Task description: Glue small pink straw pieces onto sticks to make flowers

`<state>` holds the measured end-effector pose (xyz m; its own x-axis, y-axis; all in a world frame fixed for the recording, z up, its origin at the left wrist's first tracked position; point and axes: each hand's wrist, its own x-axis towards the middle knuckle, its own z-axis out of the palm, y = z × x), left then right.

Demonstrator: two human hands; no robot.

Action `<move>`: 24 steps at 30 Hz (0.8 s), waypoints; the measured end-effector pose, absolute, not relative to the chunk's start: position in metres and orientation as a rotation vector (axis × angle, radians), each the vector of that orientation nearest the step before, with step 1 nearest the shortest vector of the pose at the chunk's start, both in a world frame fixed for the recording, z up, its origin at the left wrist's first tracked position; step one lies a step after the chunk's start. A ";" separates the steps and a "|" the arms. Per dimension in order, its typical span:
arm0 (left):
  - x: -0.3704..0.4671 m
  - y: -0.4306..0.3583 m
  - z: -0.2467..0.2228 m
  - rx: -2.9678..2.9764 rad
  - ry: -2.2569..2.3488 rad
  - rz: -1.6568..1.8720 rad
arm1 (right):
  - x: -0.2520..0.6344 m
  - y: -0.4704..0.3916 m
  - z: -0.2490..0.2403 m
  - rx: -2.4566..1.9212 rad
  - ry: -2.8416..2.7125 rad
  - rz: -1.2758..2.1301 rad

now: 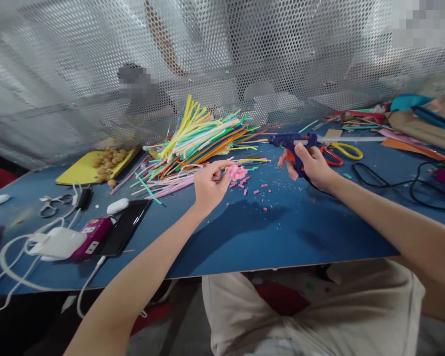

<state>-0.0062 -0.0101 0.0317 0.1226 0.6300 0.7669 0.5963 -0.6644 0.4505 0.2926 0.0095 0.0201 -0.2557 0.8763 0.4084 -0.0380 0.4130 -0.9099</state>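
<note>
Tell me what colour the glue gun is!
The glue gun is dark blue; it shows in the head view, the only one here.

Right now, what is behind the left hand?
Behind the left hand, which pinches a pink fluffy piece, lies a heap of coloured strips. What the hand itself covers cannot be seen.

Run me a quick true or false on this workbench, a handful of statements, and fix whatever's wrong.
1. The right hand holds a blue glue gun. True.
2. The left hand lies flat on the table. False: the left hand is raised, holding a fluffy pink piece.
3. Small pink bits lie on the blue table. True.
4. The black phone lies at the right. False: the black phone lies at the left.
5. Round brown things rest on something yellow. True.
</note>
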 end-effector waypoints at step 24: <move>-0.006 -0.007 0.027 2.880 1.088 1.682 | 0.283 -0.012 0.014 -0.755 -1.731 1.072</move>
